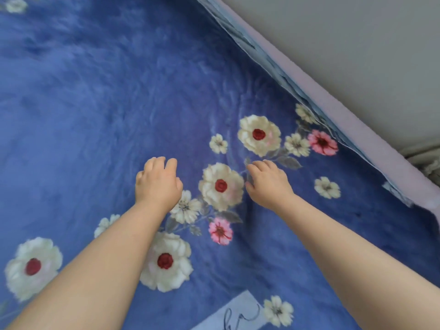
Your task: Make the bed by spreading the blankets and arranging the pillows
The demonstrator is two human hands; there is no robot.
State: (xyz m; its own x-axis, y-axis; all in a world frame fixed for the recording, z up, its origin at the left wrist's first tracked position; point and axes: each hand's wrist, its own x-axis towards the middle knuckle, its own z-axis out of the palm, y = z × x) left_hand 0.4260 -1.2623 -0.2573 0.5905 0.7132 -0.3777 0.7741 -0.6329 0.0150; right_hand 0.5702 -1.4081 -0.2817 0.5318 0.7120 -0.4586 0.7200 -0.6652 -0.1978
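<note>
Blue plush blanket, fleece-like pile, printed with cream, white and pink flowers: laid flat across the bed, nearly the whole view being filled by it; faint ripples are seen in the pile just beyond the hands. Large cream flower with red centre, taken here as landmark: printed on the blanket near the middle of the view. Left hand: placed just left of the landmark flower, palm down on the blanket, fingers bent and loosely curled; no fold of cloth is seen held in its grip. Right hand: placed just right of the landmark flower, fingers curled down onto the pile; whether cloth is pinched beneath them cannot be told. Pale lilac band of bedding edge: run diagonally well to the right of and beyond the landmark flower, along the blanket's far border. Grey wall: met beyond that band. Pale blue label patch with dark script: seen on the blanket below the landmark flower, at the near edge of the view.
</note>
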